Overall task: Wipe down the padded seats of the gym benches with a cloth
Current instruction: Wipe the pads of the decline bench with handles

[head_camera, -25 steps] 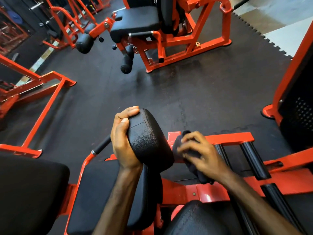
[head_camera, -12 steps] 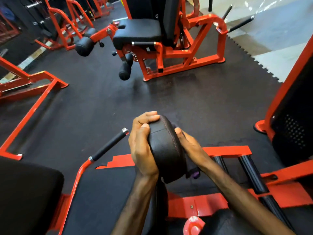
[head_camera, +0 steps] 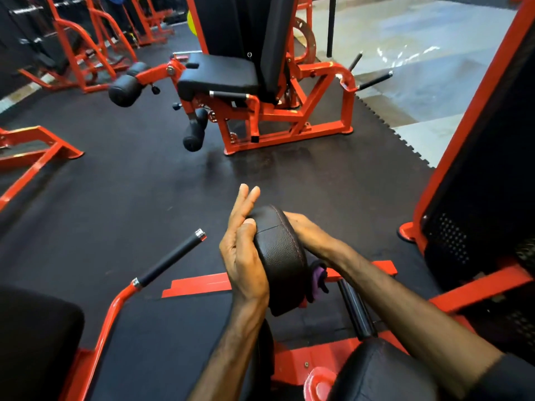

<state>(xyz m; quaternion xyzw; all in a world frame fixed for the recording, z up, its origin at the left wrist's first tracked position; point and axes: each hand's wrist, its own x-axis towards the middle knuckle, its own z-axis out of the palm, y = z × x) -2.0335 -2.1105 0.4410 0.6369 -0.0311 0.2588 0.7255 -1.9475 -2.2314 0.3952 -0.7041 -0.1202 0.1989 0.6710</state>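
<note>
Black gym floor [head_camera: 144, 192] | my left hand [head_camera: 246, 256] lay flat, fingers straight, against pad [head_camera: 280, 256] | my right hand [head_camera: 307, 230] pressed cloth [head_camera: 318, 280] behind it; its grip hidden

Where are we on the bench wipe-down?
Done: nothing shows as finished. In hand: left hand, fingers straight, braces the upright black pad; right hand works its far side, cloth hanging below. Left: the seat on the machine ahead looks untouched.

Black pad [head_camera: 279, 256] upright; dark cloth [head_camera: 318, 280] behind it.
</note>
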